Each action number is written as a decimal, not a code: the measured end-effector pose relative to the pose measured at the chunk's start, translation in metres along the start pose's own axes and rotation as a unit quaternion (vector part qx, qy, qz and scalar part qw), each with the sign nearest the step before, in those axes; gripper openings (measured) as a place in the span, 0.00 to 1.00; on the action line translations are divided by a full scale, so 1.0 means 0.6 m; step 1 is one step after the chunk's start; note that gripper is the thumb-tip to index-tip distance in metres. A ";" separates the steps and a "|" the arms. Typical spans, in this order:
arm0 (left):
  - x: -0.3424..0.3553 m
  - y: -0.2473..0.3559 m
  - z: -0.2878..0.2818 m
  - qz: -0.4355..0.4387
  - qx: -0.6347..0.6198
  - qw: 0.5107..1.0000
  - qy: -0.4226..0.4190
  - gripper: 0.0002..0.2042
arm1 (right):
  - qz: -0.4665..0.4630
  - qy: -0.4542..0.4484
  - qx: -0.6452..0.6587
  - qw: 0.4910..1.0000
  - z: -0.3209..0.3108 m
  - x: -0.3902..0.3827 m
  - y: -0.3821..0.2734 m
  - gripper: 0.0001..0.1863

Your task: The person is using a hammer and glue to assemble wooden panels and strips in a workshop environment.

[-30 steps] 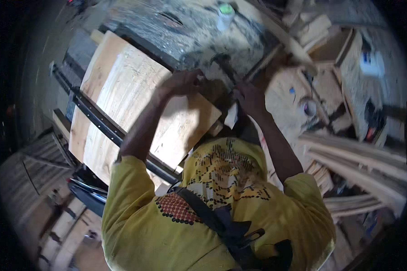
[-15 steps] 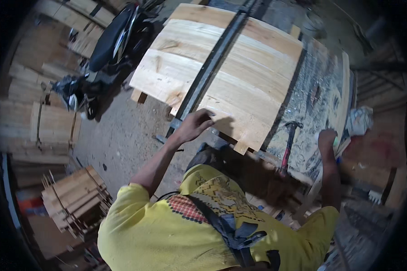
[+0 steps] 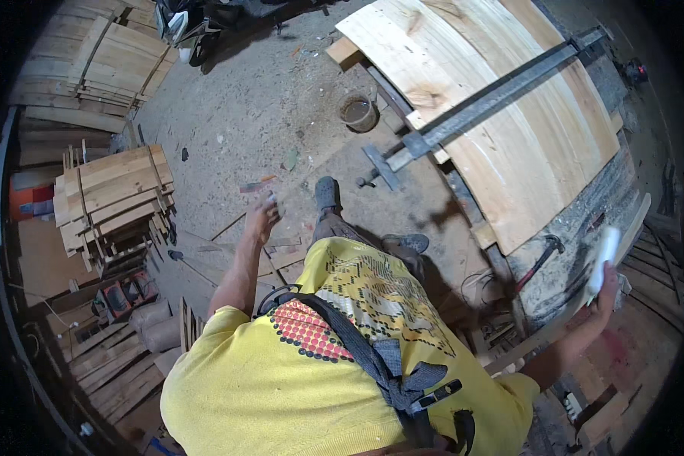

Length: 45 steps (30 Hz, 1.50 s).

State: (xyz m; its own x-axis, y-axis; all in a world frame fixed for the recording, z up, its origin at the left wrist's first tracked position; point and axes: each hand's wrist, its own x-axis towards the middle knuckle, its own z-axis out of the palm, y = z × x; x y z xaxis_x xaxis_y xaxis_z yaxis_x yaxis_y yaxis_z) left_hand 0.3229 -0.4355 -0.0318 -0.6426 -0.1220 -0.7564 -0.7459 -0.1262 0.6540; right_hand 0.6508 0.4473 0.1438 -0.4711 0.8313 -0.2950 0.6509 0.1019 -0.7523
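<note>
A white plastic bottle (image 3: 603,262) is gripped in my right hand (image 3: 605,295), held out at the right beside the bench. My left hand (image 3: 261,219) hangs over the floor at centre left, fingers curled together. A small pale spot shows at its fingertips, too small to name. The joined wooden panel (image 3: 501,129) lies on the bench, with a long metal bar clamp (image 3: 494,97) across it. On the dusty bench top (image 3: 543,285), near the bottle, rests a hammer (image 3: 541,262) with a red handle.
A bucket (image 3: 359,112) of brownish liquid stands on the floor near the clamp's handle end. Strapped stacks of boards (image 3: 118,190) fill the left side. Part of a motorcycle (image 3: 205,26) shows at the top. My shoes (image 3: 327,195) are on the floor below.
My body and view have turned left, away from the panel. The left hand has left the panel's near edge. My right hand has lifted the white bottle.
</note>
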 end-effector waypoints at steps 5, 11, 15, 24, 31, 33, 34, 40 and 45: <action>0.153 -0.119 -0.298 -0.131 0.125 0.983 0.039 0.16 | -0.057 0.202 0.349 0.913 0.204 -0.067 -0.190 0.35; 0.330 0.039 -0.394 -0.052 0.205 0.976 -0.049 0.21 | 0.017 0.201 0.620 0.758 0.399 -0.131 -0.249 0.26; 0.466 0.252 -0.267 -0.059 0.207 0.977 -0.017 0.15 | 0.043 0.218 0.673 0.705 0.539 -0.208 -0.358 0.24; 0.580 0.628 0.230 0.150 0.222 0.930 -0.250 0.13 | 0.020 0.251 0.640 0.726 0.700 -0.197 -0.445 0.23; 0.572 0.735 0.374 0.152 0.325 0.858 -0.366 0.12 | -0.071 0.256 0.588 0.764 0.877 -0.090 -0.573 0.24; 0.596 0.754 0.383 0.122 0.338 0.862 -0.357 0.11 | -0.103 0.331 0.566 0.748 0.892 -0.057 -0.674 0.22; 0.616 0.762 0.387 0.098 0.344 0.868 -0.345 0.11 | -0.162 0.337 0.549 0.747 0.898 -0.042 -0.715 0.23; 0.807 0.787 0.419 -0.005 0.385 0.867 -0.317 0.11 | -0.249 0.398 0.450 0.760 1.032 0.116 -0.796 0.19; 1.008 0.843 0.369 -0.053 0.481 0.811 -0.330 0.14 | -0.128 0.399 0.447 0.791 1.169 0.214 -0.823 0.20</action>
State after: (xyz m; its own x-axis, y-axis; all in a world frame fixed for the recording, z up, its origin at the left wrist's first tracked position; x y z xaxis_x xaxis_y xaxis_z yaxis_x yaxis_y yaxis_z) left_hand -0.4817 -0.3553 -0.1605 -0.2831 0.4319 -0.8564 -0.3918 0.7629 0.5143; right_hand -0.1487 0.1203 0.0643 0.2373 0.9626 0.1309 -0.2532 0.1914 -0.9483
